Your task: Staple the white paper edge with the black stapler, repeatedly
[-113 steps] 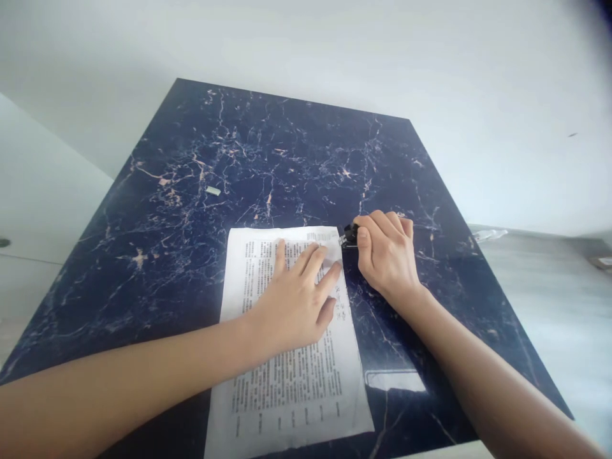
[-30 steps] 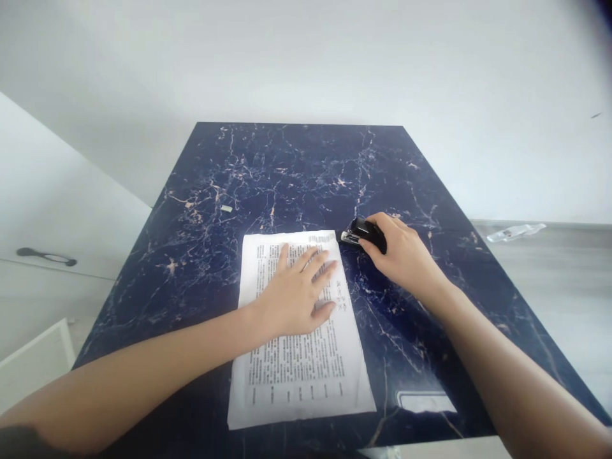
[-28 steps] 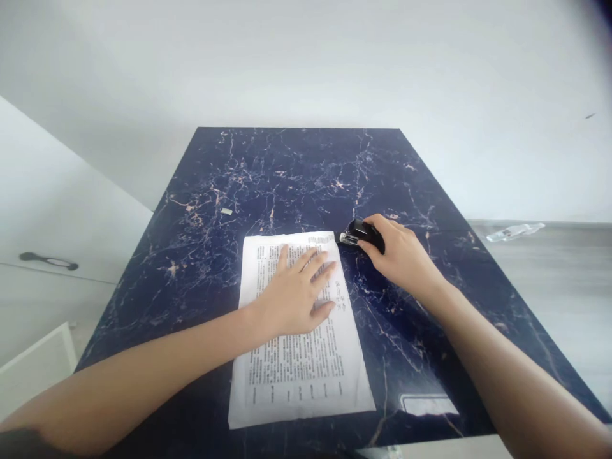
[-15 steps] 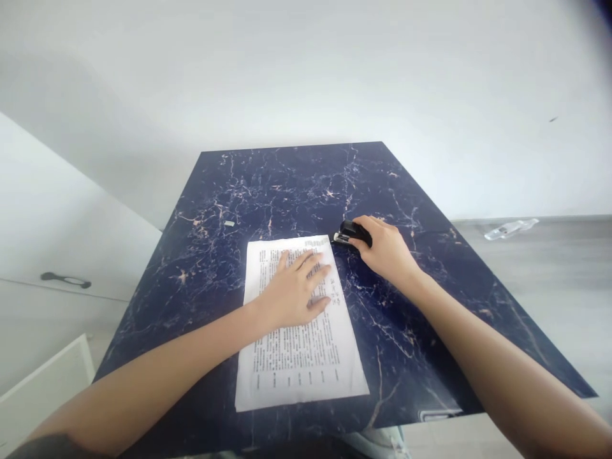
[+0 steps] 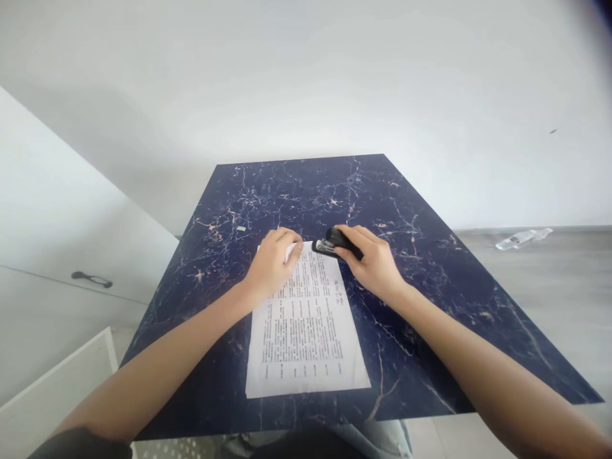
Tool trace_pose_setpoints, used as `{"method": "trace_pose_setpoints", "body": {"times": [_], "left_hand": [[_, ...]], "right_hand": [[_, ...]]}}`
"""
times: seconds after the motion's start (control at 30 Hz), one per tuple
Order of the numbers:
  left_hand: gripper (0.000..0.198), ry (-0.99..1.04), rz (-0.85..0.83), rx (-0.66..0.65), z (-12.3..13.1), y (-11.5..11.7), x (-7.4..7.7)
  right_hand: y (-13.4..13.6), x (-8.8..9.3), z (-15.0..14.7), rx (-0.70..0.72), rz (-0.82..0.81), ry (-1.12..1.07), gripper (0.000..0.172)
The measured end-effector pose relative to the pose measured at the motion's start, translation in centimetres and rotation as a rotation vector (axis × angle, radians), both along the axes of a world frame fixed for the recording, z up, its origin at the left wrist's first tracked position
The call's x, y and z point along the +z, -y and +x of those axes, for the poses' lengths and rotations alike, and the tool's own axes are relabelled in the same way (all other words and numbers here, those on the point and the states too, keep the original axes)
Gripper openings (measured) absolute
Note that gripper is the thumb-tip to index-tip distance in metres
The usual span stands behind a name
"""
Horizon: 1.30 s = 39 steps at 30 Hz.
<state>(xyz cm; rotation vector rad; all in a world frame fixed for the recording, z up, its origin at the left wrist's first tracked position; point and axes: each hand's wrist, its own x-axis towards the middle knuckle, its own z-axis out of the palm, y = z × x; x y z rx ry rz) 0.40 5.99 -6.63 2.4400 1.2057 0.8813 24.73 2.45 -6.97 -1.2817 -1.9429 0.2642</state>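
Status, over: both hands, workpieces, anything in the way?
Right hand gripping black stapler, nose at far right corner of white printed paper sheet. Left hand at sheet's far left corner. Small pale rectangle beyond, not in the way.

Open tabletop (image 5: 306, 182) ahead, left hand (image 5: 271, 262) and stapler (image 5: 336, 240) crowding paper's (image 5: 306, 338) far edge, pale scrap (image 5: 241, 228) beyond, seemingly flat

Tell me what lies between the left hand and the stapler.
In the head view, a strip of the printed paper, near its far edge, shows between the left hand and the black stapler.
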Motion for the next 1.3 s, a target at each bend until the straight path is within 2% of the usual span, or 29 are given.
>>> {"method": "trace_pose_setpoints", "body": {"times": [0.07,0.17,0.3,0.5,0.6,0.7,0.77,0.8,0.93,1.0,1.13,1.3], "left_hand": [[0.026,0.056,0.000,0.090,-1.5,-0.9,0.3],[0.028,0.113,-0.010,0.228,-3.6,-1.4,0.0],[0.031,0.147,-0.062,0.308,-4.7,-1.0,-1.0],[0.033,0.283,-0.058,0.237,-2.9,0.3,-2.8],[0.034,0.291,-0.084,0.187,-2.4,0.8,-3.2],[0.034,0.291,-0.119,0.173,-2.8,1.2,-3.2],[0.033,0.303,-0.136,0.183,-3.1,1.3,-3.2],[0.033,0.322,-0.155,0.186,-3.2,1.3,-3.2],[0.033,0.604,-0.380,0.086,-3.3,0.6,-3.5],[0.031,0.792,-0.476,-0.001,-3.3,-0.2,-3.7],[0.028,0.994,-0.631,-0.116,-3.2,-1.3,-3.9],[0.040,0.927,-0.755,-0.149,-3.1,-1.2,-3.5]], "right_hand": [[0.8,0.0,-1.7,0.124,-0.031,-0.004,0.035],[2.1,-0.4,-4.5,0.302,-0.063,0.048,0.036],[2.9,-1.6,-6.8,0.415,-0.047,0.159,0.036],[1.1,-2.6,-5.9,0.383,-0.059,0.194,0.035],[0.2,-2.0,-4.4,0.382,-0.076,0.126,0.043],[-0.2,-0.8,-1.9,0.269,-0.125,-0.008,0.040],[-0.4,0.0,-0.1,0.185,-0.284,-0.112,0.038],[-0.4,0.2,0.7,0.191,-0.413,-0.159,0.040],[-0.3,0.2,2.0,0.378,-0.986,-0.411,0.048],[-0.2,-0.4,1.6,0.413,-1.166,-0.554,0.054],[-0.2,-1.8,0.8,0.450,-1.277,-0.753,0.051],[-0.4,-2.1,0.8,0.462,-1.301,-0.827,0.043]]}}
